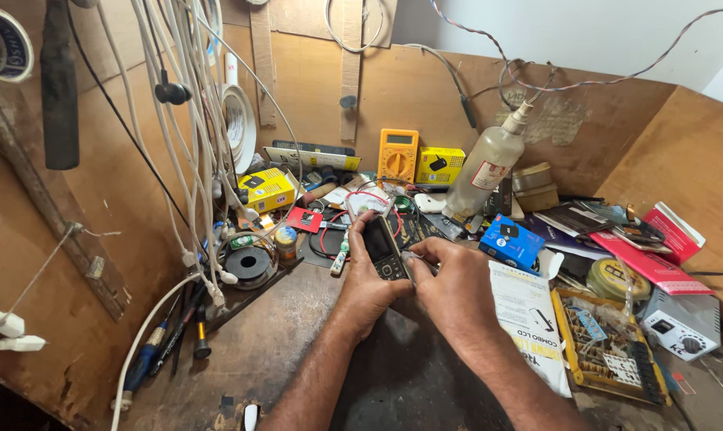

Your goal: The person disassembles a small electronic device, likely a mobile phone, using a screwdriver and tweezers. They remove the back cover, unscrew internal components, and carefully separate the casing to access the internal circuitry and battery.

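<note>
Left hand (369, 279) cradling a small keypad phone (384, 249), fingers wrapped shut round it, tilted for viewing. Right hand (449, 283) pinched closed at its right edge, steadying it above the cluttered surface (258, 351).

phones (384, 249): 1 | multimeters (398, 156): 1 | yellow boxes (267, 188): 2 | bottles (486, 169): 1

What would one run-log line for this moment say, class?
left hand: holds keypad phone | right hand: fingers at phone's right edge | setting: cluttered wooden bench
</note>
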